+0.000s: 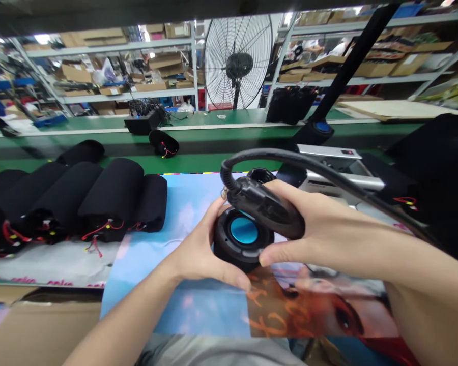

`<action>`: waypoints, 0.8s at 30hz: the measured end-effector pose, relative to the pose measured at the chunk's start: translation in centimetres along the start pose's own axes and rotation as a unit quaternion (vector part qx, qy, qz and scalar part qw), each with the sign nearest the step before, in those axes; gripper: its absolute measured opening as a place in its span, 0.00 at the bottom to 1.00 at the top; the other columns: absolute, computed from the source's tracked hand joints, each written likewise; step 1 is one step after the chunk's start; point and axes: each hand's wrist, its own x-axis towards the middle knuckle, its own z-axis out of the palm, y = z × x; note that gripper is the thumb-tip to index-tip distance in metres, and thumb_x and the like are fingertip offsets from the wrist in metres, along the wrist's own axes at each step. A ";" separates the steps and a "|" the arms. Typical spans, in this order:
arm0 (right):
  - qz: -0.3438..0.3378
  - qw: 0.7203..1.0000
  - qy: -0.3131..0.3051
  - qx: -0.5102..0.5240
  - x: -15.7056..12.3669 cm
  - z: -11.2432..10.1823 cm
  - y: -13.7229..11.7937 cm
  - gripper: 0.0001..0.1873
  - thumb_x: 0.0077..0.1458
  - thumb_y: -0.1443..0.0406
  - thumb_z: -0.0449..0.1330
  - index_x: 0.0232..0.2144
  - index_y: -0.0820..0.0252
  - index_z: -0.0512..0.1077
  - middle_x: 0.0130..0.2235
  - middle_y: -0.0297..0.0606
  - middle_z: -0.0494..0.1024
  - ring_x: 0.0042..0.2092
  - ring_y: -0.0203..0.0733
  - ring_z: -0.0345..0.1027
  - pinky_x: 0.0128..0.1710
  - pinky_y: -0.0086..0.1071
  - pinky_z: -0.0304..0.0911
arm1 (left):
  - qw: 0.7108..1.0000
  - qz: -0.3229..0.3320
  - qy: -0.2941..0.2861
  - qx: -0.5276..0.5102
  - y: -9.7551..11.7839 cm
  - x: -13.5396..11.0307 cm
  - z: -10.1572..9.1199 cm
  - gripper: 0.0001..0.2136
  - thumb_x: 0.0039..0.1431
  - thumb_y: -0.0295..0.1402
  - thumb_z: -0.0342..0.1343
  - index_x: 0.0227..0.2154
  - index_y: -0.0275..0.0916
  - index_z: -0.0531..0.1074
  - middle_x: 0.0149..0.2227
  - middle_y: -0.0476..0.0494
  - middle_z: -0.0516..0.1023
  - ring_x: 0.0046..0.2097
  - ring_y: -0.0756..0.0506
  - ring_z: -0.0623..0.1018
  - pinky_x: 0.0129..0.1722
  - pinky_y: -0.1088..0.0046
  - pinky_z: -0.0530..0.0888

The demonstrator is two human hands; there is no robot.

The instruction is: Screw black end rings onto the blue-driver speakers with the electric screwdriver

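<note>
A round black speaker unit [241, 239] with a shiny blue centre stands on the printed poster [175, 305] in front of me. My left hand [202, 251] wraps round its left side and steadies it. My right hand [320, 231] is closed on a black corded power tool [265, 203], held sideways over the top of the speaker. The tool's thick cable [328, 175] arches up and runs off to the right. Whether the tool's tip touches the speaker is hidden by the tool body.
Several black fabric-covered speaker cylinders [80, 201] with red wires lie in a row at left. A green conveyor belt [198, 147] runs behind, carrying one more cylinder [163, 142]. A silver and black device [336, 170] sits at right. A standing fan [238, 61] and shelves of boxes stand beyond.
</note>
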 end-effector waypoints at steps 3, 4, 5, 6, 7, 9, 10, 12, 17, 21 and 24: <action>0.021 0.999 -0.027 0.030 -0.1 0.1 -0.2 0.35 0.47 0.53 0.75 0.55 0.51 0.70 0.32 0.29 0.80 0.24 0.38 0.73 0.22 0.26 0.64 | 0.997 -0.008 0.068 0.044 0.9 0.0 1.6 0.49 0.33 0.40 0.87 0.62 0.46 0.73 0.67 0.38 0.77 0.70 0.25 0.74 0.70 0.47 0.70; 0.025 0.999 -0.022 0.032 -0.1 0.2 -0.1 0.35 0.47 0.52 0.75 0.55 0.51 0.70 0.34 0.30 0.81 0.25 0.39 0.74 0.22 0.27 0.65 | 0.994 -0.020 0.087 0.066 1.1 0.0 1.9 0.46 0.35 0.40 0.87 0.59 0.45 0.74 0.65 0.38 0.78 0.68 0.26 0.75 0.69 0.48 0.71; 0.023 0.999 -0.011 0.030 -0.1 0.4 0.1 0.35 0.46 0.51 0.76 0.53 0.52 0.71 0.36 0.31 0.81 0.28 0.40 0.76 0.23 0.28 0.66 | 0.990 -0.034 0.102 0.086 1.3 -0.1 2.1 0.43 0.37 0.40 0.86 0.58 0.45 0.74 0.63 0.39 0.80 0.66 0.27 0.77 0.68 0.49 0.72; 0.012 0.999 0.003 0.032 -0.1 0.5 0.4 0.34 0.44 0.52 0.77 0.51 0.54 0.72 0.37 0.32 0.82 0.32 0.42 0.78 0.25 0.28 0.67 | 0.988 -0.044 0.112 0.101 1.4 -0.2 2.3 0.42 0.39 0.40 0.85 0.58 0.45 0.73 0.61 0.40 0.81 0.64 0.29 0.78 0.67 0.49 0.73; -0.002 0.999 0.010 0.043 -0.3 0.6 0.7 0.33 0.43 0.53 0.78 0.49 0.55 0.74 0.38 0.33 0.82 0.36 0.44 0.79 0.27 0.28 0.69 | 0.985 -0.050 0.119 0.112 1.4 -0.3 2.3 0.42 0.40 0.40 0.84 0.59 0.45 0.72 0.59 0.40 0.82 0.63 0.30 0.79 0.65 0.50 0.74; -0.011 0.995 0.008 0.100 -0.8 0.5 1.5 0.31 0.42 0.58 0.78 0.48 0.55 0.75 0.34 0.33 0.81 0.36 0.45 0.79 0.28 0.29 0.70 | 0.983 -0.054 0.119 0.130 1.4 -0.5 2.4 0.42 0.42 0.41 0.83 0.60 0.45 0.70 0.57 0.40 0.83 0.60 0.31 0.82 0.62 0.53 0.77; -0.002 0.989 0.024 0.145 -1.3 0.3 1.9 0.31 0.42 0.60 0.78 0.49 0.55 0.75 0.30 0.31 0.79 0.33 0.45 0.78 0.26 0.30 0.70 | 0.981 -0.054 0.116 0.142 1.4 -0.7 2.4 0.42 0.43 0.41 0.82 0.60 0.45 0.70 0.56 0.40 0.84 0.58 0.31 0.83 0.60 0.54 0.79; 0.006 0.958 0.137 0.254 -2.3 -0.4 2.8 0.33 0.44 0.58 0.80 0.51 0.52 0.74 0.26 0.30 0.76 0.24 0.43 0.72 0.23 0.32 0.67 | 0.978 -0.043 0.111 0.171 1.5 -0.9 2.6 0.40 0.45 0.42 0.81 0.60 0.44 0.69 0.53 0.39 0.85 0.54 0.33 0.86 0.54 0.57 0.82; -0.106 0.768 0.500 0.387 -4.5 -3.4 4.9 0.34 0.49 0.40 0.76 0.42 0.48 0.64 0.28 0.30 0.68 0.25 0.39 0.64 0.26 0.36 0.65 | 0.965 0.027 0.095 0.244 1.6 -0.8 3.0 0.36 0.50 0.43 0.78 0.59 0.46 0.69 0.51 0.42 0.87 0.50 0.36 0.88 0.50 0.62 0.84; -0.103 0.757 0.526 0.373 -4.1 -4.5 5.7 0.30 0.58 0.40 0.69 0.38 0.51 0.60 0.27 0.31 0.63 0.25 0.38 0.62 0.24 0.34 0.62 | 0.946 0.045 0.094 0.306 0.6 1.5 3.5 0.36 0.49 0.44 0.78 0.58 0.43 0.70 0.52 0.40 0.86 0.52 0.35 0.88 0.52 0.61 0.83; -0.103 0.785 0.494 0.360 -2.5 -4.5 6.4 0.28 0.57 0.41 0.70 0.40 0.50 0.61 0.26 0.29 0.65 0.25 0.37 0.65 0.26 0.36 0.65 | 0.954 0.026 0.060 0.292 -0.4 3.9 4.6 0.36 0.48 0.45 0.77 0.57 0.41 0.70 0.52 0.39 0.86 0.52 0.34 0.87 0.53 0.58 0.83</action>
